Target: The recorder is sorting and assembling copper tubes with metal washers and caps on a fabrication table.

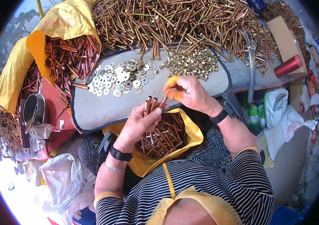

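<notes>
My left hand (140,123) is closed around several copper-coloured metal sleeves (150,105), their ends pointing up and away from me. Orange covers sit on the thumb and a finger of my right hand (191,93). Those fingertips pinch the upper end of the rightmost sleeve (163,102); whether a small part is between them is hidden. Below both hands, a yellow sack (194,131) on my lap holds many copper-coloured pieces (163,138). Just beyond my hands, flat silver washers (110,78) and a heap of small brass-coloured nuts (191,62) lie on a grey padded board (92,112).
Long bolts (159,22) are heaped across the back. A second yellow sack (62,22) spills copper-coloured sleeves (71,56) at the left. A red cylinder (288,65) and a cardboard piece (285,41) lie at the right, near a grey tube (251,75). Plastic bags (62,180) lie lower left.
</notes>
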The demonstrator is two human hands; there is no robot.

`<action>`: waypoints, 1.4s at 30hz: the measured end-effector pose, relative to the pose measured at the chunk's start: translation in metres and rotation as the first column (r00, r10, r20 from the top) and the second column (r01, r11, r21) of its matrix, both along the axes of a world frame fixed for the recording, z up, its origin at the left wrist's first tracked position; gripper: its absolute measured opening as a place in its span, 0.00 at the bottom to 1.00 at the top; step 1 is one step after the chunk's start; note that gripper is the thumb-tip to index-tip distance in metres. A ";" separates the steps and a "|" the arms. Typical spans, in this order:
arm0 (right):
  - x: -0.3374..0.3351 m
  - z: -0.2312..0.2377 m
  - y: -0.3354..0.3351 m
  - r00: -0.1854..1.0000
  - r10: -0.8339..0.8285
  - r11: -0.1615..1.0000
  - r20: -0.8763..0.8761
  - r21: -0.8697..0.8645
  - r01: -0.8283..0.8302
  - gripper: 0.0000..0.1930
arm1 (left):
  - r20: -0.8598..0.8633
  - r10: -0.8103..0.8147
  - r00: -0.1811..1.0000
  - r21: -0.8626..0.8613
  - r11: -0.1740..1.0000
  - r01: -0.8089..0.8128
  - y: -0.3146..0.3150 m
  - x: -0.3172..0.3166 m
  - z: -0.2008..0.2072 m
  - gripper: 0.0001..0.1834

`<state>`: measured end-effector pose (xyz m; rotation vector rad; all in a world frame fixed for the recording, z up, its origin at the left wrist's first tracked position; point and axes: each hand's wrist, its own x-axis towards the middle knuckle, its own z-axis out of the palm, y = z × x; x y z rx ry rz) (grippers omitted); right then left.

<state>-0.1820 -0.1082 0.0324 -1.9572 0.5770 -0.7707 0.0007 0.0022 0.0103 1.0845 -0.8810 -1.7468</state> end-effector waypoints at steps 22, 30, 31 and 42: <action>0.007 -0.013 0.009 0.997 -0.078 0.995 -0.011 0.061 0.079 0.09 | 0.405 0.192 0.894 -0.350 0.936 -0.043 0.009 0.002 -0.009 0.10; 0.004 -0.012 0.009 0.994 -0.074 0.991 -0.080 0.102 0.082 0.12 | 0.412 0.137 0.901 -0.258 0.966 -0.029 0.012 0.003 -0.004 0.11; -0.001 -0.010 0.006 0.978 -0.042 0.963 -0.205 0.253 0.094 0.10 | 0.429 0.147 0.891 -0.263 0.964 -0.033 0.010 0.004 -0.004 0.11; 0.006 -0.014 0.010 0.994 -0.106 0.990 0.039 -0.088 0.109 0.12 | 0.463 0.134 0.876 -0.257 0.966 -0.012 0.009 0.004 -0.003 0.10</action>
